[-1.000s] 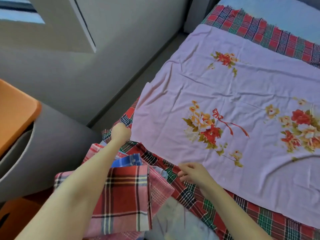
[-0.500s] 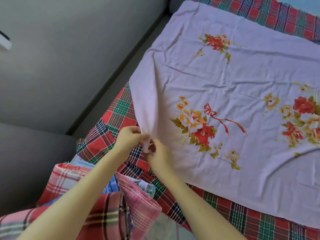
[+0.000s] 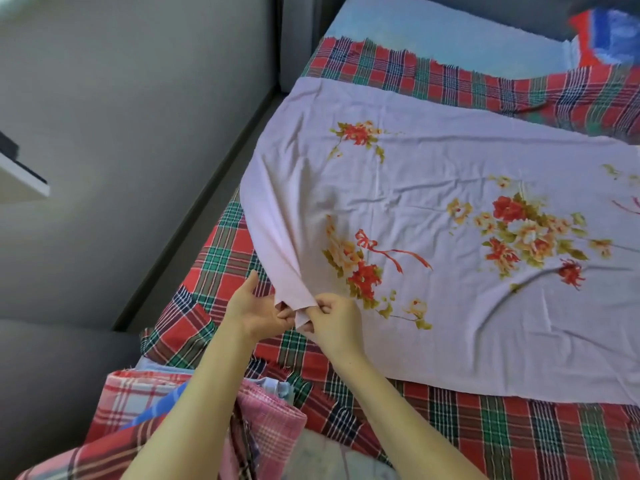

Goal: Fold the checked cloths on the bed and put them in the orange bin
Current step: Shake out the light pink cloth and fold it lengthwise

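Since a second ago the right hand (image 3: 334, 323) has travelled left along the near edge of the floral cloth (image 3: 433, 188) and joined the left hand (image 3: 254, 315) at its near-left corner. Both forearms reach forward from the bottom of the view and converge, knuckles almost touching.

The floral cloth lies spread flat on the red-and-green checked cloth (image 3: 485, 431) covering the bed, long axis running from near left to far right. Its near-left corner is gathered into a raised fold that points towards the person.

The left fingers (image 3: 282, 313) are curled and pinch this corner, thumb lifted clear. The right fingers (image 3: 320, 308) are curled and pinch the same corner from the other side.

A pile of checked cloths (image 3: 135, 400) sits beneath the left forearm, at the bed's near-left end.
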